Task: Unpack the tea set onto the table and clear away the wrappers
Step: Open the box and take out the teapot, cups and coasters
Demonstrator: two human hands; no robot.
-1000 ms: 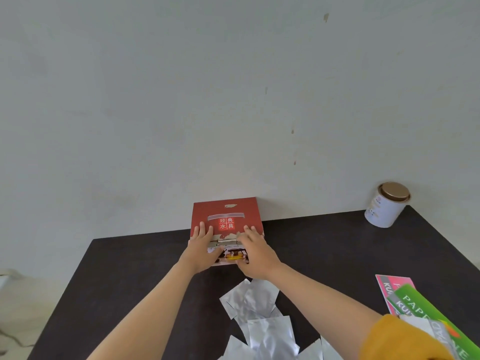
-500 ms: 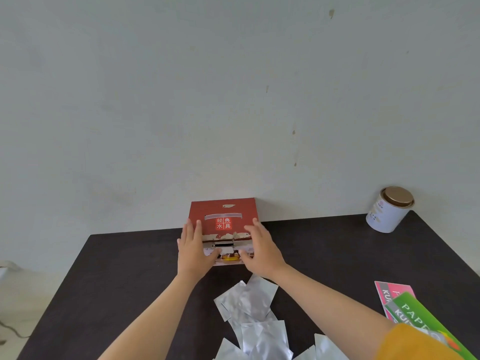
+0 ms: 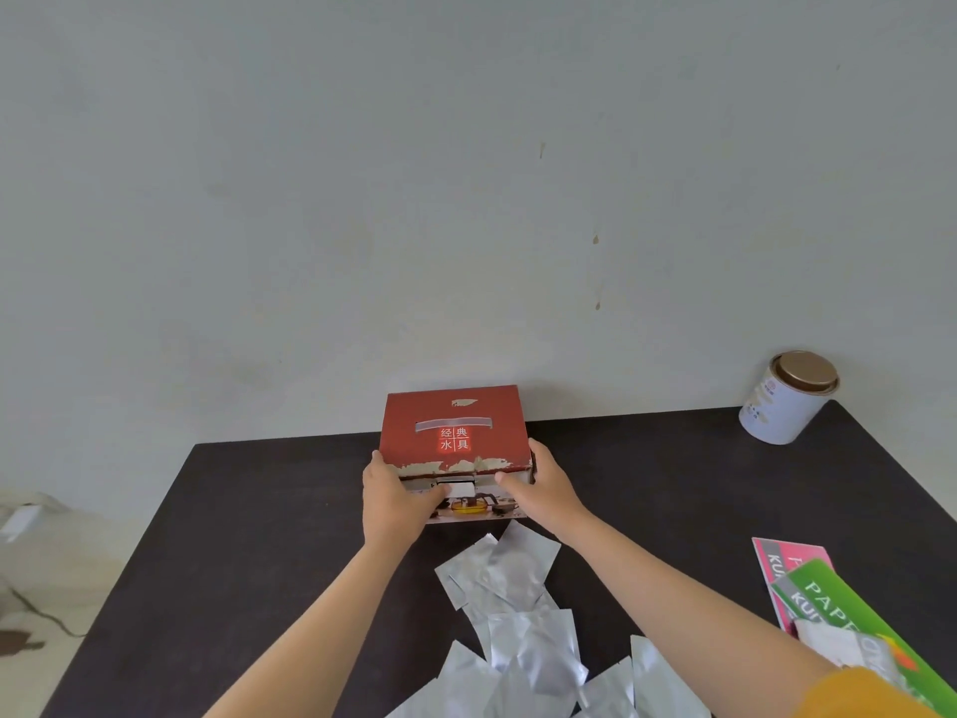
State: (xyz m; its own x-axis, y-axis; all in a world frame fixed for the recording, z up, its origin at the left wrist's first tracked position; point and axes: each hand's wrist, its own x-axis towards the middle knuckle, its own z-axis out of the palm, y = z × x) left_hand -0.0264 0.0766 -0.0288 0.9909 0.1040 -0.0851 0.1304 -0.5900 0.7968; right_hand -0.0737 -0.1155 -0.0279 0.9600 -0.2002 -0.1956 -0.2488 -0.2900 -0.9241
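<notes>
At the far middle of the worktop [image 3: 248, 536], the red box [image 3: 453, 432] is gripped from both sides by 2 hands. The left hand [image 3: 391, 497] is wrapped around the box's left near corner, thumb laid across the front face; the right hand [image 3: 544, 489] is curled around the right near corner, thumb likewise on the front. The box is closed, its lid worn pale along the front edge, and its back is set close against the wall [image 3: 466, 199], so no room is left behind it. Bare dark surface is seen to the left of the box as far as the left edge, and to the right as far as a white tin [image 3: 784, 401] with a brown lid, which is stood near the far right corner, well apart from the box. Just in front of the box, between the forearms, a scatter of silver foil wrappers [image 3: 518, 603] is spread toward the near edge. Pink and green printed packets [image 3: 818, 588] are overlapped near the right edge. A pale floor with a dark cable is seen beyond the left edge.
</notes>
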